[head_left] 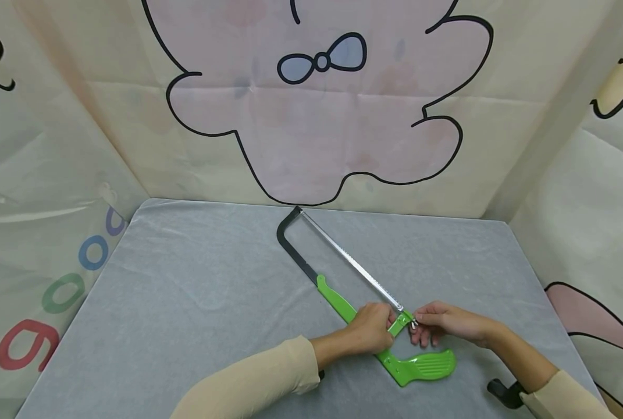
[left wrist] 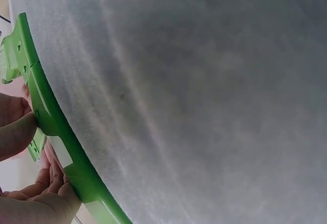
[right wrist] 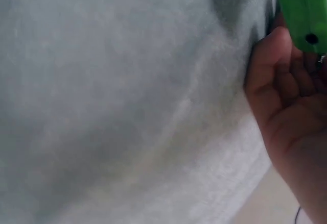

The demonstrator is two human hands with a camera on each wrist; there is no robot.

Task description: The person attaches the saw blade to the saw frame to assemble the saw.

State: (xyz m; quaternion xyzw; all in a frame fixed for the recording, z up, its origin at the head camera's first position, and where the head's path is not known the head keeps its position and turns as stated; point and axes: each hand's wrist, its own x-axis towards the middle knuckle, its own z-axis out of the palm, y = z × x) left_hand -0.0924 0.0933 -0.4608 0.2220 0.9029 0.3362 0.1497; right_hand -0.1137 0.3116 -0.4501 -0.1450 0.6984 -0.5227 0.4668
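A hacksaw lies slantwise on the grey cloth in the head view, with a green handle, a black front frame and a silver blade stretched along one side. My left hand grips the green frame just ahead of the handle, its fingers curled round it. At the blade's near end, my right hand pinches a small metal wing nut beside the green blade holder. The right wrist view shows the fingers close around the end of the green holder.
A grey cloth covers the table. Printed fabric walls stand at the back and both sides. Next to my right sleeve is a black strap-like piece.
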